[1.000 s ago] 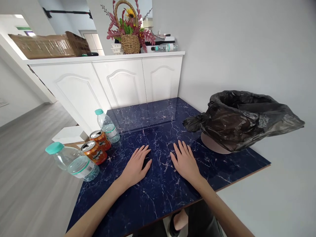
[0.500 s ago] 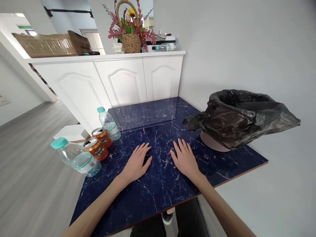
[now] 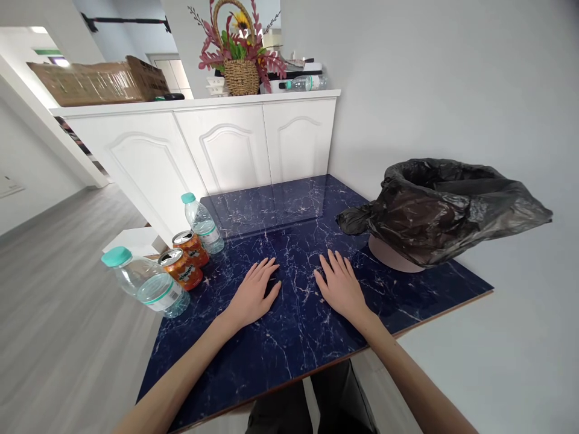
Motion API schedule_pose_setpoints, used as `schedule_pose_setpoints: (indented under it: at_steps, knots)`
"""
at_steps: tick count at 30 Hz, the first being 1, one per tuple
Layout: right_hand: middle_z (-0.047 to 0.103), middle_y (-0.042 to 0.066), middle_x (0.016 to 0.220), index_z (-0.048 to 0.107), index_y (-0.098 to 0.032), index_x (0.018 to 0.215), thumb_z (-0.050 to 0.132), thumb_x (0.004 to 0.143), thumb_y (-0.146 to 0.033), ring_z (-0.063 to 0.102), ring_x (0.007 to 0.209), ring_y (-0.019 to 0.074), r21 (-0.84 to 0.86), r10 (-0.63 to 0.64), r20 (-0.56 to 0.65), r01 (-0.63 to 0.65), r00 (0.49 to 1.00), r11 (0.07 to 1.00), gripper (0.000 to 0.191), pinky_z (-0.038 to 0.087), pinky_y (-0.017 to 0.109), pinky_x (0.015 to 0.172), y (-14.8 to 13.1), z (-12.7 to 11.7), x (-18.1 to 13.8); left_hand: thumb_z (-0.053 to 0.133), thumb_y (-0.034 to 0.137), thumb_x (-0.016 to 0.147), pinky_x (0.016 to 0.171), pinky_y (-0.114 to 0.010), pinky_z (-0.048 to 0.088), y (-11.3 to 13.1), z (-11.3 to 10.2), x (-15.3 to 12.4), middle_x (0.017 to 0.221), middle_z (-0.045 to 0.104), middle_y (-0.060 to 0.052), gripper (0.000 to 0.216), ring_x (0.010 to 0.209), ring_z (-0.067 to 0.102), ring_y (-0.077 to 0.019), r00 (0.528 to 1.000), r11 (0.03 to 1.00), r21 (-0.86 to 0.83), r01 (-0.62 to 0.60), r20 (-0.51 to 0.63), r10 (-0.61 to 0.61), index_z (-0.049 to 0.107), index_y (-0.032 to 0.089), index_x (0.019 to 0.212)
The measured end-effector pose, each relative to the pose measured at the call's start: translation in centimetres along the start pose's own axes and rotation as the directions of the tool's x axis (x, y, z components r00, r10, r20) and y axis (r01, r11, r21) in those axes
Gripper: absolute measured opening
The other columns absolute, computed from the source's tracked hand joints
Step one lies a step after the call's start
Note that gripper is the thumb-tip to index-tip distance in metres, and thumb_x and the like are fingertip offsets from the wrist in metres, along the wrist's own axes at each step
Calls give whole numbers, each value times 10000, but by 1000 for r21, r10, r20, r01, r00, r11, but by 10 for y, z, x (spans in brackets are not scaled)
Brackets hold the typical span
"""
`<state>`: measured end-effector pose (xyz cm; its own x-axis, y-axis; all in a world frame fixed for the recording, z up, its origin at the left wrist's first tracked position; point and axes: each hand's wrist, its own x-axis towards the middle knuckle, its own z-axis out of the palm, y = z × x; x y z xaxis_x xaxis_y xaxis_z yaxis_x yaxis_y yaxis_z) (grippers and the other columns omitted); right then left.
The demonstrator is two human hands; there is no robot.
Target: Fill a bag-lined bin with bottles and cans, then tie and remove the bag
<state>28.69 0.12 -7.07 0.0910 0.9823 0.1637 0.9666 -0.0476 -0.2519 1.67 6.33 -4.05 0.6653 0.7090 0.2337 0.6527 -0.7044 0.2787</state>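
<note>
Left hand (image 3: 253, 296), right hand (image 3: 342, 288): each grip spread flat on worktop (image 3: 294, 337), empty | front can (image 3: 183, 271): worktop's left, beside front bottle (image 3: 156, 288); probably light, dentable, slick; hold lightly mid-side | black bag (image 3: 434, 214), right: likely soft, slippery; take rim

Bright, cool light here, soft and even, and over on the far left the doorway (image 3: 20, 45) burns out to white! The table (image 3: 289, 337) gleams — there's the cabinet (image 3: 233, 160) mirrored faintly in its far end. Glints streak the bag (image 3: 416, 220) and the box (image 3: 90, 84), while the bag's hollow sinks into black. Shadows are faint. Left hand (image 3: 251, 295) and right hand (image 3: 341, 286) come through crisp. The wide head view stretches the floor (image 3: 67, 271) — and the wall (image 3: 429, 78) darkens into the top right corner.
</note>
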Motion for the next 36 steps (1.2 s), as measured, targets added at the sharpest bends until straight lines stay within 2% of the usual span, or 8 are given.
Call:
schedule_pose_setpoints:
  at_steps: [10, 17, 24, 28, 30, 32, 33, 36]
  knots:
    - [325, 188, 1783, 416, -82, 1696, 257, 1146, -501, 249, 1677, 368, -26, -7, -18, 7, 1000, 1000, 710, 193, 548, 1362, 0, 0, 0, 425, 494, 1138, 1368, -597, 273, -5, 5, -1, 1737, 449, -97, 507, 1653, 343, -299, 999, 1000, -1, -18, -32, 18, 501, 264, 1584]
    - [281, 164, 1802, 388, -105, 1714, 244, 1147, -522, 216, 1688, 362, -6, 11, 24, -11, 1000, 1000, 718, 183, 552, 1372, -2, -3, 0, 408, 505, 1146, 1380, -585, 251, -4, 3, -1, 1772, 388, -74, 525, 1674, 288, -298, 1000, 1000, -4, -5, 11, 5, 469, 283, 1618]
    - [276, 154, 1805, 404, -116, 1709, 260, 1150, -511, 208, 1691, 350, -1, 4, -1, -4, 1000, 1000, 699, 182, 558, 1377, -3, 1, -1, 431, 472, 1145, 1382, -580, 266, -4, 0, -3, 1769, 394, -66, 507, 1671, 291, -293, 1000, 1000, 5, -14, 3, 14, 471, 284, 1614]
    - [267, 172, 1808, 419, -108, 1699, 300, 1145, -515, 180, 1692, 388, 43, 12, -21, -11, 1000, 999, 698, 229, 601, 1358, -1, 2, 0, 445, 470, 1140, 1376, -589, 288, -5, -3, -6, 1764, 404, -57, 511, 1665, 309, -297, 1000, 1000, 2, -20, 0, 20, 464, 296, 1620]
    - [251, 173, 1814, 435, -105, 1687, 350, 1138, -490, 141, 1697, 408, 72, -20, -94, 27, 995, 997, 676, 260, 628, 1344, 3, -8, 1, 447, 465, 1141, 1375, -583, 295, -5, -4, -7, 1764, 403, -56, 511, 1663, 313, -294, 1000, 1000, 1, -22, 4, 22, 462, 293, 1622]
    - [298, 160, 1801, 472, -122, 1662, 387, 1132, -419, 148, 1700, 387, 88, -116, -225, 139, 967, 986, 613, 278, 625, 1342, 8, -29, 2, 454, 457, 1140, 1375, -578, 302, -7, -4, -8, 1765, 402, -47, 511, 1661, 318, -294, 1000, 1000, -4, -30, -2, 30, 458, 306, 1628]
    - [355, 149, 1779, 494, -143, 1645, 398, 1128, -371, 183, 1697, 362, 84, -183, -302, 217, 936, 972, 573, 288, 613, 1345, 11, -44, 2, 460, 453, 1139, 1374, -578, 305, -7, -4, -9, 1766, 400, -41, 511, 1660, 320, -296, 999, 999, -7, -34, -7, 34, 456, 315, 1631]
    - [558, 121, 1642, 536, -243, 1595, 496, 1088, -249, 405, 1615, 325, 30, -347, -492, 414, 798, 910, 509, 392, 607, 1299, 20, -102, 3, 465, 446, 1138, 1371, -583, 311, -8, -3, -10, 1765, 402, -36, 513, 1658, 322, -301, 999, 999, -9, -41, -19, 40, 454, 324, 1636]
